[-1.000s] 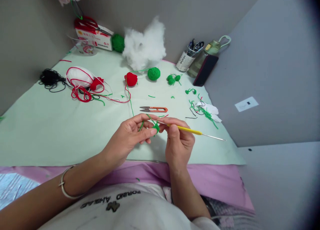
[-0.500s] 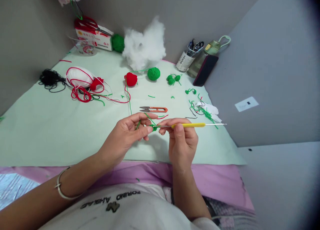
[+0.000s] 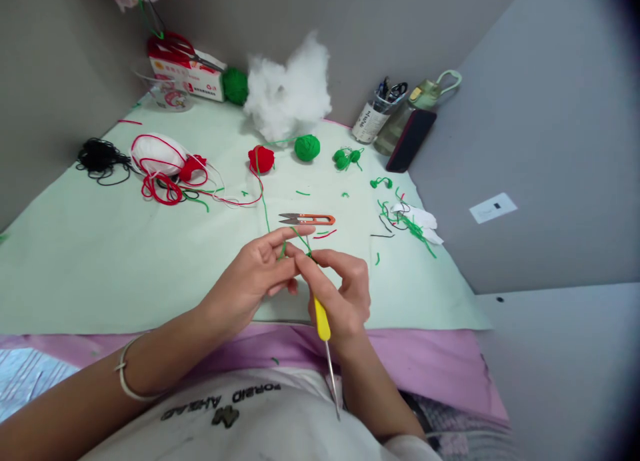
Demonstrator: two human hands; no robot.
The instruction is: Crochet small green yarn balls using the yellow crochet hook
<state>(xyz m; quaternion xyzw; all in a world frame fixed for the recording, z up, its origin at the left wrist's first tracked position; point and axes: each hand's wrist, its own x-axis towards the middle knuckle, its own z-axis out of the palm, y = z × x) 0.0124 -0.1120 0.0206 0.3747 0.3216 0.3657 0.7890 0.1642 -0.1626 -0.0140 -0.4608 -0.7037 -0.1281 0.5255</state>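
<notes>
Near the table's front edge, my left hand (image 3: 255, 271) pinches a small green crochet piece, mostly hidden by fingers, with green yarn (image 3: 265, 207) running over its raised index finger. My right hand (image 3: 343, 291) is closed around the yellow-handled crochet hook (image 3: 323, 319), whose handle points down toward my shirt. Its right thumb and index finger touch the green piece beside my left thumb. Just beyond both hands lie orange thread snips (image 3: 317, 219). The green yarn passes over a red yarn ball (image 3: 261, 159), near a green yarn ball (image 3: 307, 148).
White stuffing (image 3: 287, 91) sits at the back wall. To the left are black yarn (image 3: 100, 155) and a white yarn ball (image 3: 159, 155) tangled with red. A pen cup (image 3: 371, 122), a bottle (image 3: 395, 133) and a phone (image 3: 412, 141) stand back right. Yarn scraps (image 3: 413, 226) lie at right.
The hook has swung from lying level toward the right to pointing down toward my shirt. My right hand has turned and moved left, its thumb now at the green piece.
</notes>
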